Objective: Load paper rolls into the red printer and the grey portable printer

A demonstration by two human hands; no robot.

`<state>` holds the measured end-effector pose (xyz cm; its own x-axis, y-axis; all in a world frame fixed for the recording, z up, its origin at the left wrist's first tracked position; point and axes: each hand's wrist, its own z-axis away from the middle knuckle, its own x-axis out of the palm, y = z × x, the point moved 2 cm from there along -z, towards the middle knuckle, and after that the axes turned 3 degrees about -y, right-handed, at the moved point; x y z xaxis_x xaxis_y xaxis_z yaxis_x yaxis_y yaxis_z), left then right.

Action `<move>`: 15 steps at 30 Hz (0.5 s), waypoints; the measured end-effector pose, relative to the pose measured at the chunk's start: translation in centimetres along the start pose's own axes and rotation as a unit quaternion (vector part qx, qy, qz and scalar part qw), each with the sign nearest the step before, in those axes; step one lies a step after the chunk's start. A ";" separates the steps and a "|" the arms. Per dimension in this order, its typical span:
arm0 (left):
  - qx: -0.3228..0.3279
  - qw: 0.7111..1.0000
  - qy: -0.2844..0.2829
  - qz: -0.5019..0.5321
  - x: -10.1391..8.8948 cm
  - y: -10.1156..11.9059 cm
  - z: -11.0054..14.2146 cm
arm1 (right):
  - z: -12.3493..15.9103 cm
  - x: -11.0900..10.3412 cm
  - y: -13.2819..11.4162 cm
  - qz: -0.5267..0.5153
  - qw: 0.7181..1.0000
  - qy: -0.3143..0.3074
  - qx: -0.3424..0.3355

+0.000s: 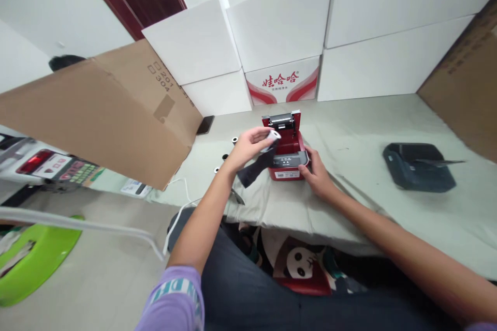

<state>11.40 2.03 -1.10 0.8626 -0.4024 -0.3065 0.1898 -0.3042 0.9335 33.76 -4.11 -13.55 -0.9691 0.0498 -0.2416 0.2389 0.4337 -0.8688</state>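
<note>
A red receipt printer (287, 173) sits on the cloth-covered table with its lid (282, 121) raised, so its inner bay shows. My left hand (250, 147) is closed around a small paper roll (274, 135) just above the left side of that bay. From the roll a loose dark strip (252, 170) hangs down and to the left. My right hand (316, 173) grips the printer's right front corner, thumb at the front. Several small rolls (235, 140) stand beyond my left forearm, partly hidden by it. A dark pointed object (237, 197) lies by the table's front edge.
White boxes (281, 15) stand stacked along the back, and cardboard panels (116, 108) flank the table. To the right sits a black device (419, 168) with a flap sticking out. A phone-like dark slab (205, 125) lies at the back left. A white cable (182, 201) runs off the left edge.
</note>
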 end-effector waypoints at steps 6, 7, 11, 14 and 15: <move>0.046 0.937 -0.164 -0.305 5.0 1.4 -5.4 | -0.1 -0.1 0.4 0.025 0.999 -0.001 -0.020; 0.040 0.920 -0.173 -0.349 5.2 1.2 -5.9 | -0.1 -0.1 0.4 0.030 0.999 0.000 -0.021; 0.007 0.888 -0.168 -0.428 4.9 0.7 -6.3 | -0.1 -0.1 0.2 0.026 1.000 -0.001 -0.013; 0.004 0.883 -0.164 -0.440 4.8 0.1 -5.9 | -0.2 0.0 0.1 0.023 1.000 0.000 -0.017; 0.001 0.881 -0.160 -0.444 4.9 -0.3 -6.0 | -0.2 0.0 0.1 0.025 1.000 0.000 -0.019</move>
<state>18.41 5.26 -1.76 0.1965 -0.2277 -0.9537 0.7225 -0.6239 0.2979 33.79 -3.87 -13.53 -0.9562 0.0715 -0.2838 0.2838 0.4641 -0.8391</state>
